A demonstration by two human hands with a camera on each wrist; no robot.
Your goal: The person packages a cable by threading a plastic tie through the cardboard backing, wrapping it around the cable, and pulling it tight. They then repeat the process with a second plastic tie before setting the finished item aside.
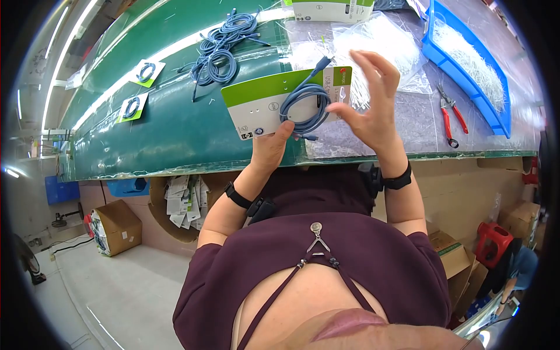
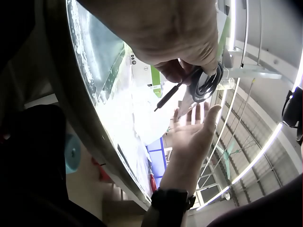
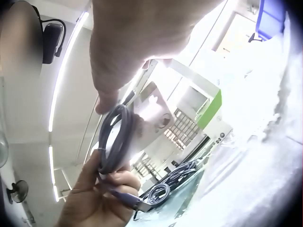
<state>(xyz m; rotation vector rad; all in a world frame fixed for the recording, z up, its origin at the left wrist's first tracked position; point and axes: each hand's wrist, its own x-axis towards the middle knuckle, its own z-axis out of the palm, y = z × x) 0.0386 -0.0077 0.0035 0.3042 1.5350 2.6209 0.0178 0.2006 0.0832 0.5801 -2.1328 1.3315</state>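
A green and white printed card is held up over the table edge, with a coiled blue cable lying against its face. The left hand grips card and coil at the lower edge, thumb over the coil; in the right wrist view that hand pinches the coil. At the card's right end stands the right hand, fingers apart and raised, thumb tip by the coil; whether it touches cannot be told. In the left wrist view, the right hand shows its spread fingers below the coil.
A pile of blue cables lies on the green tabletop, with two carded cables farther left. White ties on plastic, red-handled pliers and a blue tray are on the right. A stack of cards stands at the back.
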